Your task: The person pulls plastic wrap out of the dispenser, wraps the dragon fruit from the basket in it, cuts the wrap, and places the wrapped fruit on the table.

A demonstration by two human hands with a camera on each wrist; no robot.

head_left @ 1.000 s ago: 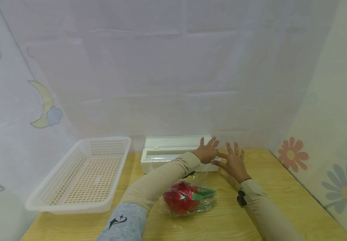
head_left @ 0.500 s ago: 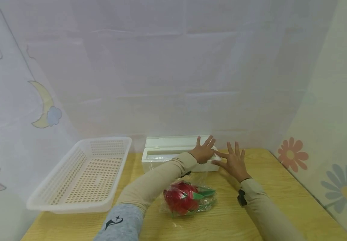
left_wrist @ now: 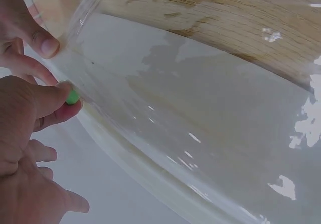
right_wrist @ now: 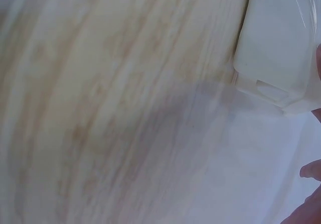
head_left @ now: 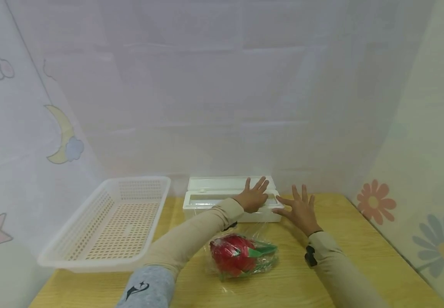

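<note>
A white cling film dispenser (head_left: 262, 217) stands at the back of the table, its lid (head_left: 214, 183) raised. My left hand (head_left: 252, 199) is over its front edge, right of the middle; in the left wrist view thumb and forefinger pinch a small green slider (left_wrist: 72, 97) there, other fingers spread. My right hand (head_left: 300, 211) grips the dispenser's right end between thumb and forefinger. Clear film (left_wrist: 190, 133) stretches from the dispenser toward me. In front lies a rounded red thing with green leaf-like pieces (head_left: 233, 255), wrapped in clear film. My left forearm hides part of the dispenser.
A white perforated plastic basket (head_left: 152, 239) stands on the left of the wooden table (head_left: 302, 282). A pale cloth backdrop (head_left: 206, 107) hangs right behind the dispenser, with printed side walls left and right.
My left hand has slid leftward along the dispenser's edge, away from my right hand. The right hand keeps its place at the right end. The view has shifted slightly.
</note>
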